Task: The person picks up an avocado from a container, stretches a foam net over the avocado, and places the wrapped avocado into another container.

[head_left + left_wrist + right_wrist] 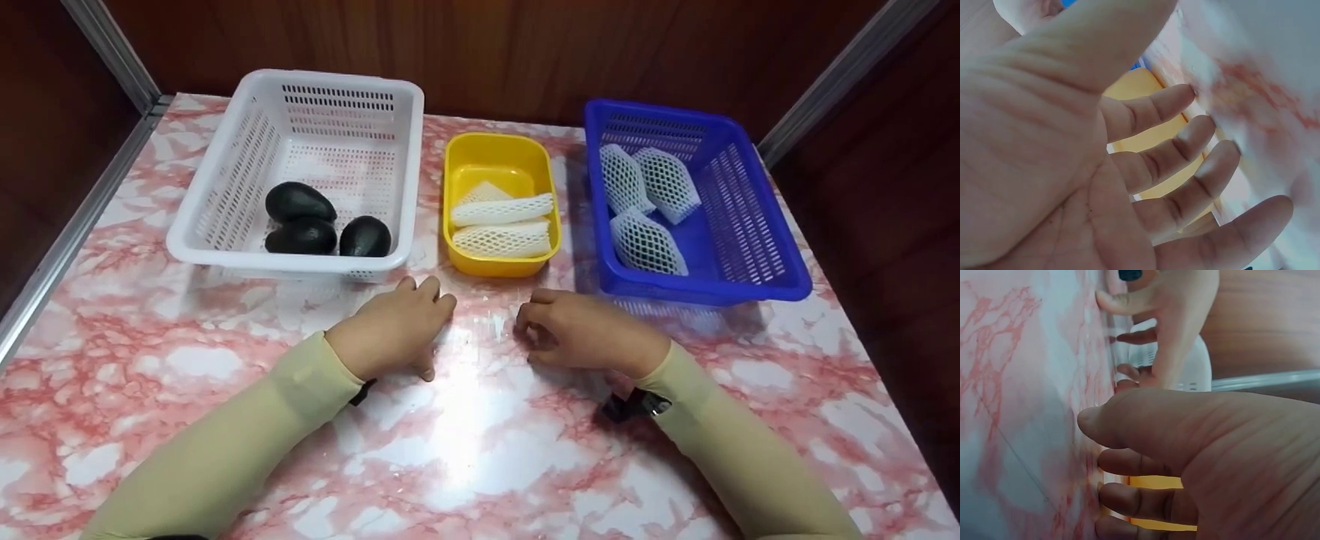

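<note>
My left hand point(399, 324) rests on the marbled table in front of the white basket, its fingers loosely bent and holding nothing. Facing it, my right hand point(583, 330) touches the table with relaxed, bent fingers, also with nothing in its grasp. Between and beyond them stands a yellow container point(504, 267) with white foam net sleeves point(504, 238) in it. Three dark avocados point(300, 202) lie at the near end of the white basket point(180, 225). In the blue basket point(772, 289) are three avocado-shaped things in foam nets point(649, 241). The left wrist view shows the left palm and fingers point(1182, 143) close up.
The table point(480, 450) has a glossy red-and-white marbled top. Dark wooden panels point(495, 60) stand at the back and both sides, with metal strips point(112, 52) at the corners. A black wrist device point(637, 405) sits under the right wrist.
</note>
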Demonstrator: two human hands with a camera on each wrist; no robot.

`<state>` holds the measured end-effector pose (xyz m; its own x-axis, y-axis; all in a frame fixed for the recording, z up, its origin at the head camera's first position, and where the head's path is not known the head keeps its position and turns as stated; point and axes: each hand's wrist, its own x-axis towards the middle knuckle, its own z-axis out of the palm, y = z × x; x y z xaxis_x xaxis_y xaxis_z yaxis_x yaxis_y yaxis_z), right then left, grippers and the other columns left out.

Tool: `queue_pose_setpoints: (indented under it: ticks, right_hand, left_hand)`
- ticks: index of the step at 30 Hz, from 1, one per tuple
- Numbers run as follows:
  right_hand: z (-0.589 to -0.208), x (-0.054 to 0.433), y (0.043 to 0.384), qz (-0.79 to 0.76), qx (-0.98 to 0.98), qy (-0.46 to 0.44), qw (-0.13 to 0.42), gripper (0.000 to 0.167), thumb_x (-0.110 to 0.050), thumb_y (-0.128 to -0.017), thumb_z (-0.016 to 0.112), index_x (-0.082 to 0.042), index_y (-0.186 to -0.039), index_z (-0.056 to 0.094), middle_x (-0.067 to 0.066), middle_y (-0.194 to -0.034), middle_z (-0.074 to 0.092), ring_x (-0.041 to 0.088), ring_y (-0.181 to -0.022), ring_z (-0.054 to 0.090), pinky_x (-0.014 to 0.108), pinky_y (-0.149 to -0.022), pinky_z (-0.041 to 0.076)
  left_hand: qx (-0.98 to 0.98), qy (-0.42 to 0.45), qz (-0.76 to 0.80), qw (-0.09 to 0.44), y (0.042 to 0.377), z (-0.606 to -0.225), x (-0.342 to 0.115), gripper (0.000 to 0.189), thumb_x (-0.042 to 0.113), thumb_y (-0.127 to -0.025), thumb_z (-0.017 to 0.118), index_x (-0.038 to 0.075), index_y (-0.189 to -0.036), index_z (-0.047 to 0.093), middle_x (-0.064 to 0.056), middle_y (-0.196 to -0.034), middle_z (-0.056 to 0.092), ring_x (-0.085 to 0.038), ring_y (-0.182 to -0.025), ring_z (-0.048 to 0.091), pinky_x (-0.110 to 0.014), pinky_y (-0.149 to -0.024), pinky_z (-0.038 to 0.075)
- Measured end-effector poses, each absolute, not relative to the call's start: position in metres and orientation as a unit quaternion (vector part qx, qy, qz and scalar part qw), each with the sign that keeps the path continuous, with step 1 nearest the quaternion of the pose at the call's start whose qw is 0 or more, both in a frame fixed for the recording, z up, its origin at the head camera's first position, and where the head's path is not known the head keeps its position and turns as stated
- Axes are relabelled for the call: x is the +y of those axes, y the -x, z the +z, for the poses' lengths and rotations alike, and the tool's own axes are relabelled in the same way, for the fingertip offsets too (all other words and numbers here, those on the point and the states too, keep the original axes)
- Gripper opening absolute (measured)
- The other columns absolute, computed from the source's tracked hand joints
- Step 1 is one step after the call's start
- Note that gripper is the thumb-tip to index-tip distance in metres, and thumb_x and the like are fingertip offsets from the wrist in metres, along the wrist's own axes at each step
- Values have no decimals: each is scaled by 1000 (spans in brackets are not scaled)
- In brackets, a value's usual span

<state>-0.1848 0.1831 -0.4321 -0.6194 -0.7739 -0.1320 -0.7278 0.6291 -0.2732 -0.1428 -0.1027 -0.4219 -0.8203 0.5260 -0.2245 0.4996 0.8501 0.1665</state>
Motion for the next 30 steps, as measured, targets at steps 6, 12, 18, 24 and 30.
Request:
queue_pose_setpoints:
  ticks: [6, 12, 18, 24, 30]
  right_hand:
    - [-434, 183, 183, -90, 898, 415, 111, 28, -27, -88, 89, -24, -112, 75, -2, -103, 66, 12, -83, 60, 27, -72, 53]
    - [-436, 181, 183, -74, 898, 421, 101, 27, -28, -88, 88, -25, -111, 73, -3, -102, 65, 13, -84, 60, 30, -72, 52]
    - [-435, 181, 183, -59, 901, 414, 113, 31, -30, -88, 87, -25, -115, 70, -3, -104, 62, 13, -85, 61, 30, -70, 54]
    - [-435, 182, 184, -49, 898, 419, 124, 34, -31, -89, 85, -24, -118, 69, -1, -108, 62, 15, -90, 62, 30, -72, 55]
    - [-439, 182, 186, -63, 897, 414, 139, 35, -31, -89, 85, -24, -119, 68, -1, -109, 61, 14, -91, 61, 29, -74, 55]
  left_hand:
    - [947, -294, 32, 123, 141, -417, -103, 67, 31, -78, 98, 2, -128, 65, -21, -125, 61, -41, -102, 57, -52, -79, 59]
    - [932, -332, 48, 135, 138, -405, -103, 51, 41, -93, 87, 10, -129, 68, -15, -121, 66, -37, -104, 65, -52, -88, 60]
    - [919, -361, 103, 119, 145, -382, -107, 47, 42, -100, 80, 14, -136, 67, -9, -133, 71, -32, -117, 72, -50, -101, 61]
    - [906, -375, 182, 78, 153, -355, -134, 44, 33, -101, 80, 13, -139, 70, -7, -133, 76, -28, -118, 74, -48, -105, 60]
    - [922, -327, 203, 43, 160, -337, -166, 38, 34, -103, 77, 13, -134, 72, -4, -129, 76, -24, -115, 73, -48, -105, 60]
